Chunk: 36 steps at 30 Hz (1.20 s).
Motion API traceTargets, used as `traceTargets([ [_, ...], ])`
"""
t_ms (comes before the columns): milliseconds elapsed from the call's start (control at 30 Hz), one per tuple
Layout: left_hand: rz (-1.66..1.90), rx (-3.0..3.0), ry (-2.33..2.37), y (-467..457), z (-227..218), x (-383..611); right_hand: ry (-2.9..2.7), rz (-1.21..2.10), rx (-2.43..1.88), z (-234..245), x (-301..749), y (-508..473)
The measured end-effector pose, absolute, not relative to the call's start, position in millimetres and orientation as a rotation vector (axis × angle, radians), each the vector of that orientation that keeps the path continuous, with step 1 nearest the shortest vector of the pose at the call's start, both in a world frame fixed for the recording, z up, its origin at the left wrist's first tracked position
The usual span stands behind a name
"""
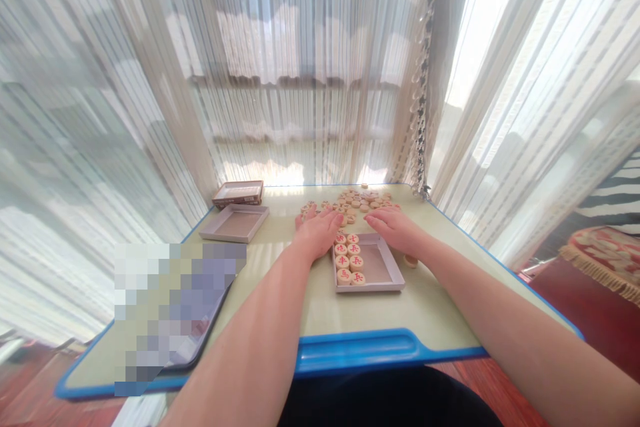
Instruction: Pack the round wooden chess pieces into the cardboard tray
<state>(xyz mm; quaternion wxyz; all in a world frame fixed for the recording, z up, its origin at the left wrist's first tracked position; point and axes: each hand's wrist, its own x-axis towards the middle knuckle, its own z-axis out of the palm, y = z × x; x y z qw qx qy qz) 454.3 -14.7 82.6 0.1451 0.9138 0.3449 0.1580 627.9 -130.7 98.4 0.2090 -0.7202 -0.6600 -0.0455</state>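
A shallow grey box (369,288) lies in front of me, with two columns of round xiangqi pieces (356,261) with red characters standing along its left side. Beyond it, loose wooden xiangqi pieces (367,199) are spread in a heap. My left hand (319,230) is over the box's far left corner, its fingers spread among the nearer loose pieces. Palm down, my right hand (395,228) reaches past the far right corner with its fingers stretched toward the heap. I see nothing gripped in either hand; the undersides of both are hidden.
On the table's left (280,267) sit another shallow grey tray (235,238) and a brown-edged box (239,193). A dark-edged flat device (197,353), partly pixelated, lies at the near left. One loose piece (411,261) is beside my right forearm. Curtains (320,113) hang behind the table.
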Motion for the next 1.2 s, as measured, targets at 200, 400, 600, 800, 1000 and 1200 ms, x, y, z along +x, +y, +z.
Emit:
traceTargets([
  [200,0.527,2.631,1.036,-15,83,454,-1.852,-0.125,-1.989,98,628,-131],
  [400,0.481,2.665,1.035,-12,82,457,-1.865,-0.133,-1.985,100,624,-133],
  [600,0.571,2.687,1.07,-14,84,457,-1.851,-0.115,-2.022,101,621,-134],
  [800,0.74,2.742,1.185,-18,86,453,-1.825,-0.064,-2.004,101,622,-135],
  [1000,0.717,2.722,1.241,-15,86,451,-1.942,0.031,-1.949,106,616,-140],
  [1200,0.796,2.724,1.265,-16,88,449,-1.891,0.091,-1.939,104,615,-137],
])
